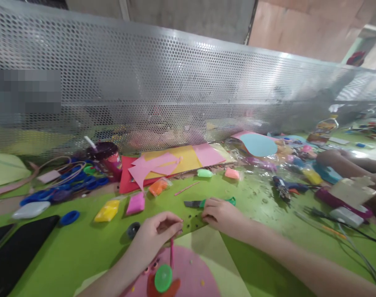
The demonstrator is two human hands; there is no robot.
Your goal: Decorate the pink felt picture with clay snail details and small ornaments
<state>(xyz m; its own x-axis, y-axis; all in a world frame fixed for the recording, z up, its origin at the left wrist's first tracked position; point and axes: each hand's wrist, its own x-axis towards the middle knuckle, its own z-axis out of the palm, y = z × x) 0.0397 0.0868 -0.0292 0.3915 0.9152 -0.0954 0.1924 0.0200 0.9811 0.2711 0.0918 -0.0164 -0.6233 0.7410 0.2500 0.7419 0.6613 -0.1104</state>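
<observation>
My left hand (157,235) is closed in a pinch above a pink paper disc (203,268); what sits at its fingertips is too small to name. Just below those fingers a thin magenta strip (172,253) runs down to the disc, and I cannot tell if it is held. On the disc are a round green piece (163,278), an orange shape (176,286) and small eye-like bits. My right hand (217,214) has its fingers curled together by several small black dots (192,220) on the table. Behind it lies a green-handled utility knife (193,203), partly hidden.
Clay packs in yellow (107,210), pink (135,203) and orange (158,187) lie beyond my hands. Blue scissors (48,192) and a lidded cup (105,159) stand left. A glue gun (288,185) lies right, near another person's arm (345,165). A perforated metal panel (175,82) rises behind.
</observation>
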